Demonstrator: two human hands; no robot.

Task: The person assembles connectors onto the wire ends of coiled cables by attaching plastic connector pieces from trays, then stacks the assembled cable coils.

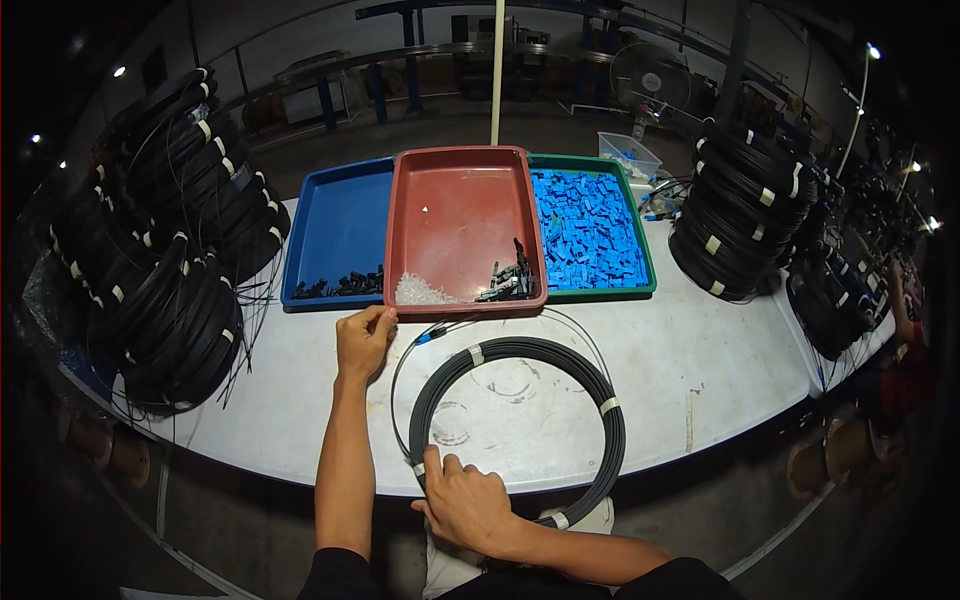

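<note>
A black cable coil [612, 440], bound with white tape bands, lies at the table's front edge and overhangs it slightly. My right hand [468, 505] is closed around its near left side, beside one band. From the coil a loose cable end arches up, tipped with a blue-and-black connector [430, 335] that rests on the table. My left hand [365, 340] is at the near left corner of the red tray [465, 210], left of that connector. Its fingertips are pinched together; what they hold, if anything, is too small to make out.
Clear small pieces [420, 290] and black parts [510, 278] lie in the red tray. A blue tray [340, 215] holds black pieces; a green tray [648, 270] holds blue connectors [590, 235]. Stacked cable coils stand left [170, 300] and right [745, 215] on the white table [720, 350].
</note>
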